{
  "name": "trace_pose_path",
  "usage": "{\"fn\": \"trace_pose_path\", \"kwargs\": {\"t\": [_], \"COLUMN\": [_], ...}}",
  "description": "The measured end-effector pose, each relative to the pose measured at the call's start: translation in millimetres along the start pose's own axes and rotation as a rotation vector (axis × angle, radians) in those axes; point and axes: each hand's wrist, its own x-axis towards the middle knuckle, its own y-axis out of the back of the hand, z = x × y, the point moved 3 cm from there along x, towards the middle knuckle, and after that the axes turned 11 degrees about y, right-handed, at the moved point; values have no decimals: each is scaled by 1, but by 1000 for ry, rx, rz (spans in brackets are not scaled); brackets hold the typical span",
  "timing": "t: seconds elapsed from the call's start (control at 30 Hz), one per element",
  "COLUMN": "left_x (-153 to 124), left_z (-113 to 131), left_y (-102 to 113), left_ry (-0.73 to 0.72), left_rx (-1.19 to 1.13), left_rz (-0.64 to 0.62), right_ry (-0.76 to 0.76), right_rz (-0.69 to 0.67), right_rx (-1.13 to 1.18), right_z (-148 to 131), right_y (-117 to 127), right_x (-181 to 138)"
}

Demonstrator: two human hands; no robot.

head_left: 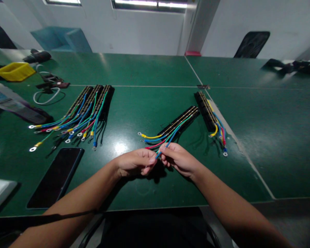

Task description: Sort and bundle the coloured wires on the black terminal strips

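Both hands pinch one blue wire (172,135) that runs from a black terminal strip (179,121) lying at a slant on the green table. My left hand (138,161) is closed near the wire's end, which its fingers hide. Close beside it, my right hand (179,159) grips the same wire a little further up. Other wires fan out from this strip: one with a yellow sleeve (150,136) and ring lug, another blue one below it, a red one (155,146) and a green one passing by my fingers. A second wired terminal strip (206,112) lies to the right.
Several wired terminal strips (93,103) lie together at left, their ring lugs towards me. A phone (56,178) and a white object (1,193) are near the front edge. A bottle (17,103), a yellow tray (15,71) and a white cable (47,100) stand further left.
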Motion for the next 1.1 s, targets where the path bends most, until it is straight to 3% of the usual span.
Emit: {"fn": "trace_pose_path", "kwargs": {"t": [1.1], "left_x": [-1], "left_z": [4], "left_y": [-4], "left_ry": [60], "left_rx": [101], "left_rz": [46], "right_ry": [-31], "right_rz": [-10], "right_rx": [25], "right_z": [3], "right_y": [3], "right_x": [-1]}}
